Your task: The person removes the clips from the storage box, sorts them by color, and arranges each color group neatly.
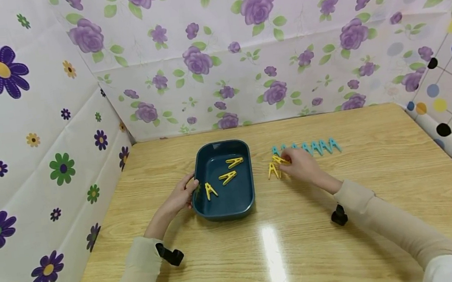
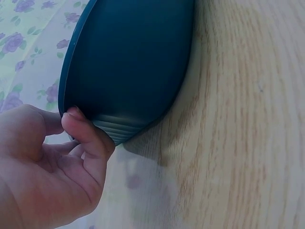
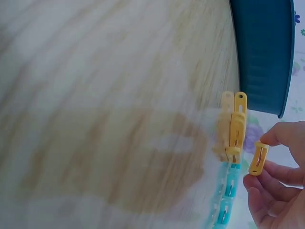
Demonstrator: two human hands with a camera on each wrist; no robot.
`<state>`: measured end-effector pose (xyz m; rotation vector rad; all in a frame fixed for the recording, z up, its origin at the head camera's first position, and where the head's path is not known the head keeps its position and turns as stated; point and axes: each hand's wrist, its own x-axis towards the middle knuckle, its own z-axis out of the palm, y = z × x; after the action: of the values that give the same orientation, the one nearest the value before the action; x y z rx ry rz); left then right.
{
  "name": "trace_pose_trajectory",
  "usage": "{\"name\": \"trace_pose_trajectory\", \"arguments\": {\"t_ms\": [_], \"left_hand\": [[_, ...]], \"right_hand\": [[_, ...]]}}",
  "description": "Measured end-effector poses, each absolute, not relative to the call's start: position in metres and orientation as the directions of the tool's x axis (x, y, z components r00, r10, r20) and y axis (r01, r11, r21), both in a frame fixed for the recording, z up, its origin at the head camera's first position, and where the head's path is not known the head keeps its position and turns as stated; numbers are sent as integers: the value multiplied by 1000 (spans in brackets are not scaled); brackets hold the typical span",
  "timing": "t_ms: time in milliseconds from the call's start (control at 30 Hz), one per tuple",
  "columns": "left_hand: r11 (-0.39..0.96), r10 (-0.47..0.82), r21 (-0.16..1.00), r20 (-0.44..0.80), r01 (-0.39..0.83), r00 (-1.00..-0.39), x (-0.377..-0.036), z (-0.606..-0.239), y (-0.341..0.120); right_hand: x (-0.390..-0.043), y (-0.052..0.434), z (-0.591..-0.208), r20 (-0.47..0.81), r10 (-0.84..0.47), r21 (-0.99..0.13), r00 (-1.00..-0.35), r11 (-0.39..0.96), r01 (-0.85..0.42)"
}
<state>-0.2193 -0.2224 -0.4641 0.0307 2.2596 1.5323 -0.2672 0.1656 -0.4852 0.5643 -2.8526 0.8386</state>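
My left hand (image 1: 182, 193) grips the left rim of a dark teal plastic bin (image 1: 227, 213), thumb over the edge; the left wrist view shows the fingers curled on the bin's wall (image 2: 128, 57). Inside the bin lie three yellow clothespins (image 1: 228, 177). To the right of it, my right hand (image 1: 301, 165) pinches a yellow clothespin (image 3: 259, 160) between thumb and fingers, raised off the table. Just left of that hand, another yellow clothespin (image 1: 272, 169) is on the table; whether a further one stands behind it, I cannot tell.
A row of several light-blue clothespins (image 1: 323, 146) runs rightward behind my right hand, which partly covers it. The wooden table (image 1: 231, 261) meets a floral sheet (image 1: 235, 79) at the back and a flower-print sheet (image 1: 24, 173) on the left.
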Motion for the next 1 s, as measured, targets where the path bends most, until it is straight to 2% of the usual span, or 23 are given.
{"name": "trace_pose_trajectory", "arguments": {"t_ms": [400,1000], "left_hand": [[392,246,898,-312,-201,-917,-220,-464,-223],[382,248,902,-308,-199,-919,-220,-465,-222]], "right_hand": [[-266,178,-485,219,-263,-480,-940,809,-338],[-261,182,-482,75,-189,-504,-979,840,-201]]}}
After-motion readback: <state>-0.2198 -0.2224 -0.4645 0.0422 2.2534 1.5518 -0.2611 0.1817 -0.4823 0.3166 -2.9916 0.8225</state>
